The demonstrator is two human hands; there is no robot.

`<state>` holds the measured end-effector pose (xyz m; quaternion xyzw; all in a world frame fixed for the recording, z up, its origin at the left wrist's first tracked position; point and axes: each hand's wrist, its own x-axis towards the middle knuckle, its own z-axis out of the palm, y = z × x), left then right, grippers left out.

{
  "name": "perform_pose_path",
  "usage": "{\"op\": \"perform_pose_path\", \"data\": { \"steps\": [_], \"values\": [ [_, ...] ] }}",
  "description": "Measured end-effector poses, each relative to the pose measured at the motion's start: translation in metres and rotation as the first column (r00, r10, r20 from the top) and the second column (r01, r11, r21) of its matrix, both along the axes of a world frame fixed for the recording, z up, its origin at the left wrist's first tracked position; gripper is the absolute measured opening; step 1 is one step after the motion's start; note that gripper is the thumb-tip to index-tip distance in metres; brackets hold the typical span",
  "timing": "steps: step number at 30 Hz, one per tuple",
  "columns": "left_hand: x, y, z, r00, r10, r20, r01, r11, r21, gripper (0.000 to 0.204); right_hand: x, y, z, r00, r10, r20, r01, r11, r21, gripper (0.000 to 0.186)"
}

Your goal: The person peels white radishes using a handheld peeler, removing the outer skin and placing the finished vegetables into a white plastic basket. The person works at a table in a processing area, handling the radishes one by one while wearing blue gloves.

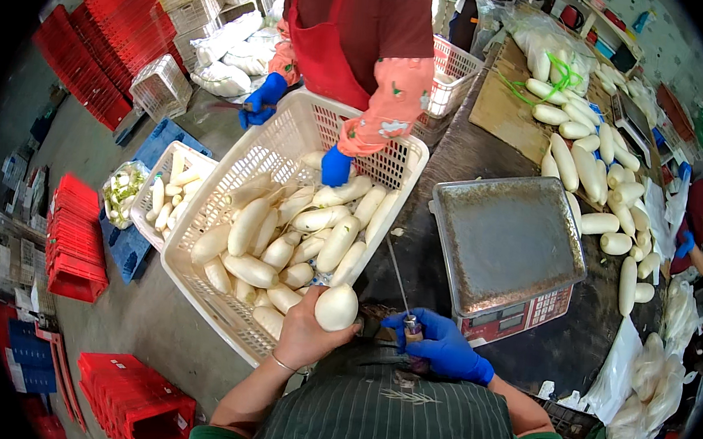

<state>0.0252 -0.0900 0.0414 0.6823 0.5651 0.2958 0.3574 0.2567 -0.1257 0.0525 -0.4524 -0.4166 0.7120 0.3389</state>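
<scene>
My left hand [305, 331], bare with a bangle at the wrist, grips a white radish [336, 305] over the near end of a white perforated basket [216, 316]. My right hand [445, 346], in a blue glove, is closed on the handle of a long thin knife [399, 281], its blade pointing up beside the basket's right side. Several long white radishes [248, 228] fill the lower part of the basket. Across from me, a co-worker's gloved hand [335, 165] reaches into the basket; their other gloved hand [262, 101] is at the far-left corner.
A metal-topped scale [507, 232] stands on the dark table [558, 326], with radishes [587, 168] and plastic bags [654, 359] to the right. A smaller radish crate [148, 236] sits on a blue pallet [129, 260] at left. Red stacked crates [77, 239] stand on the floor.
</scene>
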Motion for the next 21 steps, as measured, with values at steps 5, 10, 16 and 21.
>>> {"op": "perform_pose_path", "data": {
  "steps": [5,10,16,21],
  "values": [
    [0.003,-0.003,0.013,0.992,-0.071,-0.105,0.083,0.989,0.119,0.054,-0.012,0.013,0.024,0.766,-0.137,0.628,-0.31,0.776,0.549,0.021],
    [0.012,-0.006,0.028,0.985,-0.053,-0.166,0.084,0.979,0.186,0.043,-0.022,0.013,0.013,0.688,-0.208,0.696,-0.383,0.71,0.591,0.019],
    [0.015,-0.008,0.033,0.959,-0.06,-0.277,0.143,0.946,0.291,0.048,-0.023,0.013,0.012,0.733,-0.165,0.66,-0.353,0.737,0.576,0.015],
    [0.014,-0.009,0.03,0.962,-0.046,-0.27,0.144,0.923,0.358,0.048,-0.022,0.013,0.014,0.746,-0.16,0.646,-0.347,0.735,0.583,0.016]
  ]
}}
